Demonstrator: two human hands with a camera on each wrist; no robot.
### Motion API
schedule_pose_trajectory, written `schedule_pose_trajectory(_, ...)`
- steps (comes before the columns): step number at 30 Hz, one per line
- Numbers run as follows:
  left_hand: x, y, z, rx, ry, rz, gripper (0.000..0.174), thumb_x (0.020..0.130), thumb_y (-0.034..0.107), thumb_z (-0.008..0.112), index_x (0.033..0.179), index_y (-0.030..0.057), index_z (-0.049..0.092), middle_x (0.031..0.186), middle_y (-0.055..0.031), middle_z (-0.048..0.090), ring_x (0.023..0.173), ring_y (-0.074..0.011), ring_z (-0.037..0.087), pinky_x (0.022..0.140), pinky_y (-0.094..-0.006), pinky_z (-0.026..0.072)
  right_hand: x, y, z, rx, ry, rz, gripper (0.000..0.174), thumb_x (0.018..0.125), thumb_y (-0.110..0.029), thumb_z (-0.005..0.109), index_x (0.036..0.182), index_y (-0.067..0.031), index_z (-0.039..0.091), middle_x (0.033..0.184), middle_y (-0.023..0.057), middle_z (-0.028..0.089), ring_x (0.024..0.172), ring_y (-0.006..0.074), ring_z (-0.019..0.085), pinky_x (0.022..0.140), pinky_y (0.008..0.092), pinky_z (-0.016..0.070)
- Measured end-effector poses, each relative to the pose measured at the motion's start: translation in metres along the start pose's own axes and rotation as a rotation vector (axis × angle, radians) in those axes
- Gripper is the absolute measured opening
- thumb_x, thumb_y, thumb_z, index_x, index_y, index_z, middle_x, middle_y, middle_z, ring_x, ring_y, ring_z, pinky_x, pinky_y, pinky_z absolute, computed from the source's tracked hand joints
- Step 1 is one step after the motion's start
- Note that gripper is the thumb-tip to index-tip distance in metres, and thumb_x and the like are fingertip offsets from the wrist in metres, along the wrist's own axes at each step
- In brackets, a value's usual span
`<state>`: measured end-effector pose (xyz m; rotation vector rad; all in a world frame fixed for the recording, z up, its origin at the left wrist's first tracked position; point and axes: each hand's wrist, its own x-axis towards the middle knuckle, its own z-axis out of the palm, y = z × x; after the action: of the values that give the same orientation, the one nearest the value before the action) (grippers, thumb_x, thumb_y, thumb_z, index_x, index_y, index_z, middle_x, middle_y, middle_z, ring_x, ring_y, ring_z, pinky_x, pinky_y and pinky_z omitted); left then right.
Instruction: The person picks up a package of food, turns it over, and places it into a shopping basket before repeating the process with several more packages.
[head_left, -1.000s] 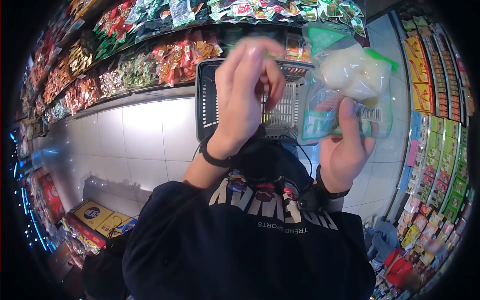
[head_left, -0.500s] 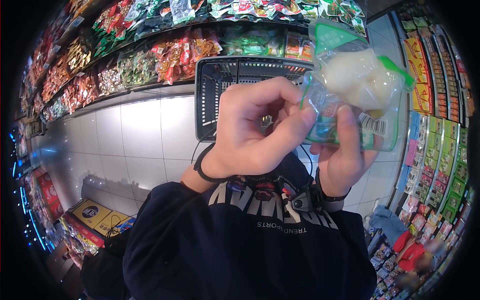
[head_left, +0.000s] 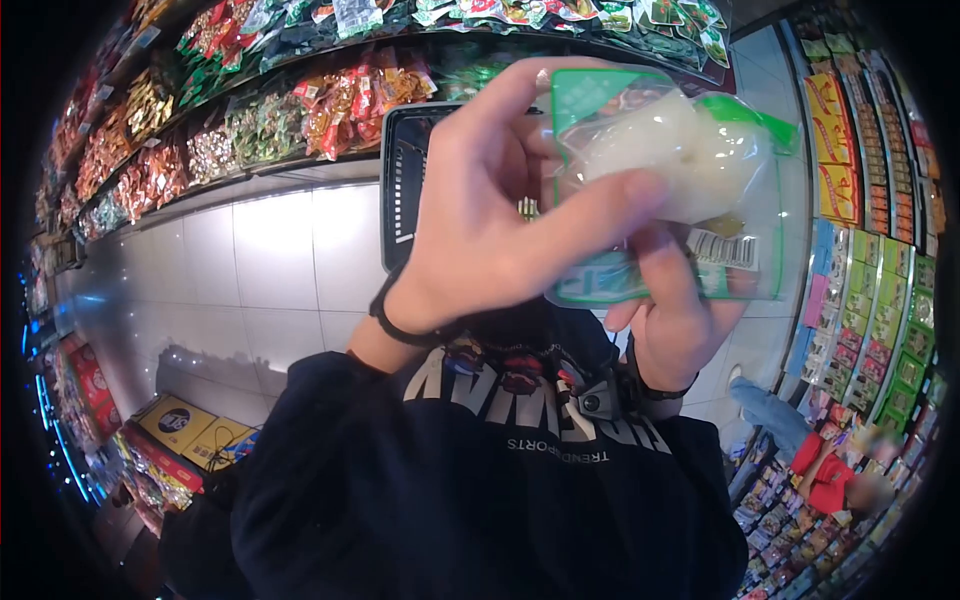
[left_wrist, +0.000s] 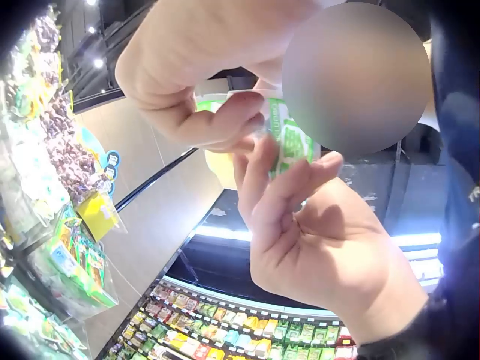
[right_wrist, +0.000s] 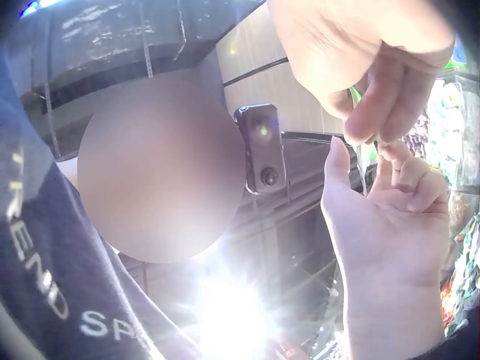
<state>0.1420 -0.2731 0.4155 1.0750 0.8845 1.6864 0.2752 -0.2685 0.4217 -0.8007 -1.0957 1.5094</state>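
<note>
In the head view a clear plastic packet (head_left: 650, 150) with green trim, a barcode and round white lumps of food is held up in front of the chest. My left hand (head_left: 490, 210) grips its left side, thumb across the front, other fingers partly hidden behind it. Lower right, my right hand (head_left: 680, 290) holds the bottom edge near the barcode. The left wrist view shows the packet (left_wrist: 289, 139) edge-on between my left hand (left_wrist: 180, 82) and right hand (left_wrist: 322, 240). The right wrist view has my right hand (right_wrist: 367, 52) above my left hand (right_wrist: 397, 225).
A black shopping basket (head_left: 398, 190) stands behind the hands, below a shelf of bagged snacks (head_left: 370, 95). More packed shelves (head_left: 870, 300) line the right side. A person in a red top (head_left: 830, 475) is at the lower right. Pale tiles (head_left: 270, 240) cover the floor.
My left hand, earlier raised apart from the packet, has reached across to its left edge and now grips it with the thumb over the front. The packet has shifted a little left.
</note>
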Motion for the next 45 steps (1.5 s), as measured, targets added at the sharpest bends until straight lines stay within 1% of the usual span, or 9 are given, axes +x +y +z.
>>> schedule_pose_trajectory(6,0.005,0.0,-0.007,-0.149,0.04,-0.294,0.035,0.073,0.01,0.059,0.104,-0.0037,0.051,0.093,-0.0108,0.059,0.08,-0.0159,0.058,0.073,-0.0258,0.0459,-0.003,-0.001,-0.006,-0.059,-0.094,0.087,0.03,0.077,0.001,0.06,0.105,0.0061,0.05,0.084,0.0134,0.061,0.057,0.0119,0.057,0.038,0.02,0.0453)
schedule_pose_trajectory(7,0.005,-0.005,-0.008,-0.227,0.046,-0.3,0.026,0.075,0.009,0.059,0.097,-0.0025,0.052,0.082,-0.009,0.06,0.067,-0.0115,0.057,0.057,-0.0219,0.0433,-0.004,-0.003,-0.004,-0.058,-0.046,0.114,0.028,0.077,0.0,0.06,0.102,0.0064,0.052,0.083,0.0136,0.061,0.055,0.0118,0.057,0.038,0.0199,0.0449)
schedule_pose_trajectory(10,0.011,-0.011,0.0,-0.401,0.145,-0.3,0.016,0.078,0.009,0.058,0.088,-0.0012,0.052,0.071,-0.0077,0.061,0.053,-0.0076,0.056,0.041,-0.0187,0.0404,-0.007,-0.002,0.003,-0.059,0.02,0.136,0.023,0.077,-0.001,0.061,0.098,0.0067,0.055,0.082,0.0137,0.062,0.054,0.0118,0.056,0.037,0.0199,0.0443)
schedule_pose_trajectory(18,0.01,-0.015,-0.009,-0.429,0.186,-0.268,0.011,0.08,0.009,0.054,0.085,-0.0002,0.051,0.071,-0.0099,0.061,0.05,-0.0096,0.055,0.039,-0.0195,0.0405,-0.006,0.003,-0.003,-0.078,-0.036,0.13,0.029,0.078,-0.005,0.06,0.102,0.0065,0.052,0.082,0.0132,0.061,0.054,0.0132,0.057,0.037,0.0214,0.0447)
schedule_pose_trajectory(21,0.006,-0.01,-0.013,-0.4,0.148,-0.303,0.008,0.079,0.009,0.05,0.083,0.0023,0.052,0.077,-0.0052,0.06,0.066,-0.0091,0.056,0.062,-0.0202,0.0438,-0.004,0.004,-0.001,-0.061,-0.03,0.176,0.031,0.079,-0.005,0.059,0.106,0.0064,0.049,0.082,0.0131,0.06,0.053,0.0133,0.056,0.038,0.0215,0.0447)
schedule_pose_trajectory(26,0.005,-0.007,-0.012,-0.328,0.151,-0.268,0.01,0.084,0.011,0.053,0.083,0.0013,0.049,0.073,-0.009,0.061,0.055,-0.0078,0.055,0.047,-0.019,0.0423,-0.005,0.005,-0.004,-0.036,-0.067,0.155,0.03,0.082,-0.006,0.054,0.108,0.0055,0.047,0.082,0.0136,0.06,0.052,0.0139,0.056,0.038,0.0222,0.0444)
schedule_pose_trajectory(36,0.003,-0.013,-0.014,-0.405,0.098,-0.146,0.014,0.087,0.014,0.051,0.082,0.0006,0.05,0.076,-0.0052,0.061,0.067,-0.0044,0.053,0.058,-0.0186,0.0418,-0.007,0.012,-0.001,-0.022,-0.006,0.119,0.03,0.082,-0.006,0.054,0.108,0.0055,0.046,0.081,0.0125,0.058,0.055,0.0142,0.056,0.039,0.0225,0.045)
schedule_pose_trajectory(42,0.004,-0.015,-0.009,-0.36,0.162,-0.024,0.014,0.086,0.012,0.054,0.081,-0.0016,0.054,0.072,-0.0038,0.06,0.06,-0.003,0.052,0.051,-0.0171,0.0392,-0.011,0.013,-0.004,-0.023,-0.051,0.066,0.031,0.082,-0.006,0.055,0.109,0.0049,0.046,0.083,0.0135,0.059,0.056,0.0143,0.057,0.04,0.0227,0.0462)
schedule_pose_trajectory(45,0.003,-0.015,-0.014,-0.051,0.204,0.093,0.014,0.082,0.009,0.059,0.075,-0.0033,0.059,0.062,-0.0017,0.058,0.052,-0.0014,0.049,0.045,-0.0164,0.0354,-0.014,0.01,-0.002,-0.06,0.047,0.105,0.03,0.081,-0.007,0.055,0.108,0.0044,0.046,0.082,0.0139,0.059,0.054,0.0144,0.056,0.038,0.0232,0.0454)
